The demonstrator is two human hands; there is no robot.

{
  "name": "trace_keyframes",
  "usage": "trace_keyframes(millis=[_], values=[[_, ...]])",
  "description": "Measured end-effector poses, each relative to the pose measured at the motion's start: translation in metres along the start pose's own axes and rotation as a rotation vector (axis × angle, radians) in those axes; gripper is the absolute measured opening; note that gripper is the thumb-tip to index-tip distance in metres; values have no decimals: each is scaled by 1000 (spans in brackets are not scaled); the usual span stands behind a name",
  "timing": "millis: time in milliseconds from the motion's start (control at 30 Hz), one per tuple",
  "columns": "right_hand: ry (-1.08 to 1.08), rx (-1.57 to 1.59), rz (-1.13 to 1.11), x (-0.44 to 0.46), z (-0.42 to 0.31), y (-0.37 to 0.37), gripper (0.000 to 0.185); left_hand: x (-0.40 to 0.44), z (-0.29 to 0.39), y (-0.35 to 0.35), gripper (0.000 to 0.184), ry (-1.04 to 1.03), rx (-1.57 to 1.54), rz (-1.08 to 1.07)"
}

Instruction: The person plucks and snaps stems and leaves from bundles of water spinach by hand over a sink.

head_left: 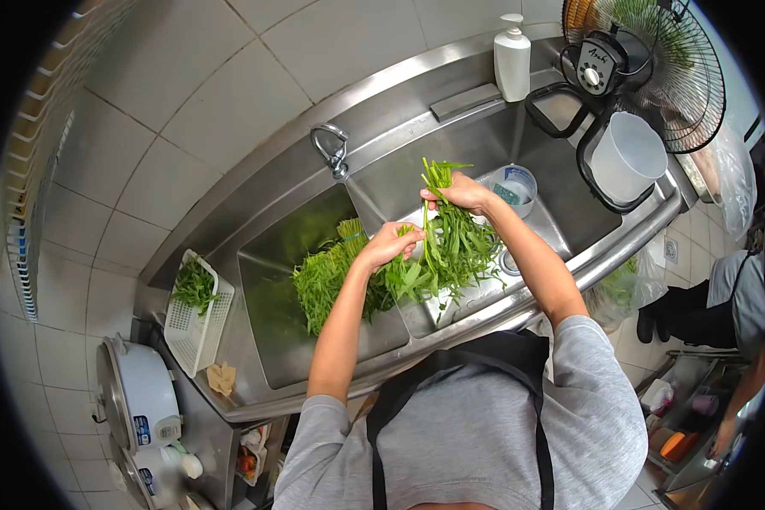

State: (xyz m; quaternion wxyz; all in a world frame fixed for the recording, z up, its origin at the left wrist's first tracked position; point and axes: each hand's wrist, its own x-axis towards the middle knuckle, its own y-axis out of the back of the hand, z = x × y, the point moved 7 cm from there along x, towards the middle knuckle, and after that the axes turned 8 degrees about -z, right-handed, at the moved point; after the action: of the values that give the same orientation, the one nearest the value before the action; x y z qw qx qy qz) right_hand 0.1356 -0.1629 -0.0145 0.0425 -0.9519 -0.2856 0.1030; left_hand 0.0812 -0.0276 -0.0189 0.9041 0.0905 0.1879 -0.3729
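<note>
Over the divider between two steel sink basins, my right hand (461, 193) is closed round the stems of a bunch of leafy greens (459, 246), whose leaves hang down. Just left of it, my left hand (391, 245) pinches stems of the same greens with its fingertips. Below and left of my left hand, more greens (319, 285) lie in the water of the left basin (272, 255), with a bundle of cut stems near the tap.
A white basket (197, 327) with some greens stands left of the sink. Behind are a tap (331, 151) and a pump bottle (512, 59). Right are a tub (515, 189), a clear container (627, 160) and a fan (646, 64). Another person (710, 297) stands at far right.
</note>
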Motion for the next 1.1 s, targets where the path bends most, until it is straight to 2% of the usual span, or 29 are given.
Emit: trace_keyframes(millis=[167, 267, 300, 400, 533, 567, 667, 700, 800, 900, 1000, 1100], values=[[49, -16, 29, -4, -6, 0, 20, 5, 0, 15, 13, -13, 123, 243], [93, -104, 133, -6, -10, 1, 21, 8, -12, 34, 20, -59, 29, 431], [108, -143, 175, -8, -12, 2, 21, 10, -16, 37, 17, -70, -11, 434], [141, -59, 272, -11, -17, 11, 24, 2, -39, 53, 20, -14, -189, 530], [99, -295, 112, -17, -19, 15, 25, -14, -45, 65, 24, -59, -126, 656], [125, -269, 61, -12, -10, 18, 27, -18, -45, 66, 25, -59, -114, 681], [-90, 58, 120, -15, 13, 31, 32, -10, -40, 70, 25, -196, -106, 570], [-111, 227, 84, -6, 29, 36, 36, -9, -38, 68, 25, -186, -119, 558], [-37, 480, -39, -9, 26, 28, 35, -8, -13, 50, 24, -157, -99, 492], [-16, 497, -87, -7, 23, 20, 38, 2, 4, 26, 22, -123, 111, 368], [15, 506, -146, -5, 18, 7, 43, 10, 25, 7, 22, -225, 428, 359], [39, 492, -177, -11, 5, -8, 48, 20, 27, 5, 23, -242, 545, 368]])
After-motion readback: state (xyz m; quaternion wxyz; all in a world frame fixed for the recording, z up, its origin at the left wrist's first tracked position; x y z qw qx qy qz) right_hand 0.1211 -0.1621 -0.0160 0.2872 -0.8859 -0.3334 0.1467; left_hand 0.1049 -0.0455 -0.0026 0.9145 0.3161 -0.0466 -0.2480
